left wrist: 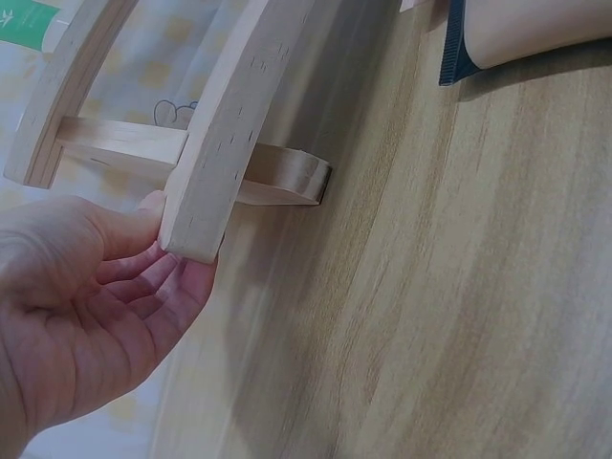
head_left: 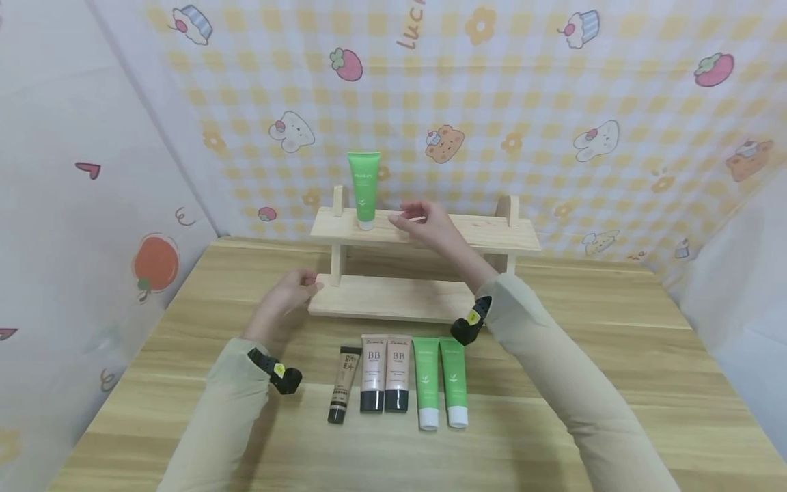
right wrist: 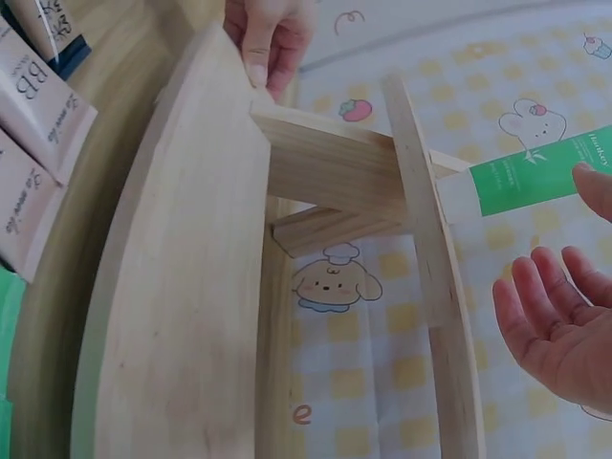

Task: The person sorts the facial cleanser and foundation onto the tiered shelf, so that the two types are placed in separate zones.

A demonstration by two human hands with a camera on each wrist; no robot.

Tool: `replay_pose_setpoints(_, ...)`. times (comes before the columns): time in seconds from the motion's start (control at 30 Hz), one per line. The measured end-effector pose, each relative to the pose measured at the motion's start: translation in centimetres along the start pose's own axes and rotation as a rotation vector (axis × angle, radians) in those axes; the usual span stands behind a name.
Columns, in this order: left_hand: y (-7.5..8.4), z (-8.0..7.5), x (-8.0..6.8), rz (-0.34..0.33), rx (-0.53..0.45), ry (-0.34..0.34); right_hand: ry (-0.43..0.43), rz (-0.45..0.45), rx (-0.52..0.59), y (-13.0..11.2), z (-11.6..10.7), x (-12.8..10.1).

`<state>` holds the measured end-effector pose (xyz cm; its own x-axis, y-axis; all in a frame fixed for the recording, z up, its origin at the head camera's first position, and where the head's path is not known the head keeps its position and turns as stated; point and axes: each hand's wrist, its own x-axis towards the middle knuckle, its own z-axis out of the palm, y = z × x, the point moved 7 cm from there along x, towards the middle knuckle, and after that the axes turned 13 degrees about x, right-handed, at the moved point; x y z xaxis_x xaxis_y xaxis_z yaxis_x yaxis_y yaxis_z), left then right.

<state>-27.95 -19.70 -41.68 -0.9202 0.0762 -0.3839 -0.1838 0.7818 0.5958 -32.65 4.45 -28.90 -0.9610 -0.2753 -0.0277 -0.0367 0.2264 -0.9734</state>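
Observation:
A green squeeze tube (head_left: 365, 183) stands upright on its white cap at the left of the upper board of a two-tier wooden shelf (head_left: 393, 298). Just right of that tube is my right hand (head_left: 432, 224), its fingers loosely bent, with a gap between them and the tube. The right wrist view shows this hand (right wrist: 564, 330) with nothing in its palm. My left hand (head_left: 292, 292) grips the left end of the lower board. Up close, the left hand (left wrist: 105, 306) has its thumb on one side of the board's end (left wrist: 206, 201) and curled fingers on the other.
In front of the shelf lies a row of tubes: a small tan tube (head_left: 346, 383), two pink BB cream tubes (head_left: 373, 365) and two more green tubes (head_left: 427, 376). They rest on a wood-grain table (head_left: 615, 342). A patterned cloth (head_left: 522, 102) hangs behind.

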Motion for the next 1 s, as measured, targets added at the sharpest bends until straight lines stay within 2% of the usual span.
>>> replay_pose_setpoints(0.2,0.0,0.0,0.0,0.001,0.008,-0.005,-0.025,-0.005,0.011,1.0,-0.6,-1.3)
replay_pose_setpoints(0.4,0.1,-0.2,-0.5,0.015,0.029,-0.005,-0.018,0.034,-0.025,2.3,-1.1,-2.5)
replay_pose_setpoints(0.5,0.1,-0.1,-0.3,0.016,0.023,-0.011,-0.025,0.063,-0.026,2.7,-1.4,-3.1)
replay_pose_setpoints(1.0,-0.1,0.2,0.1,0.005,0.024,0.001,-0.116,0.172,0.001,6.4,-2.2,-6.5)
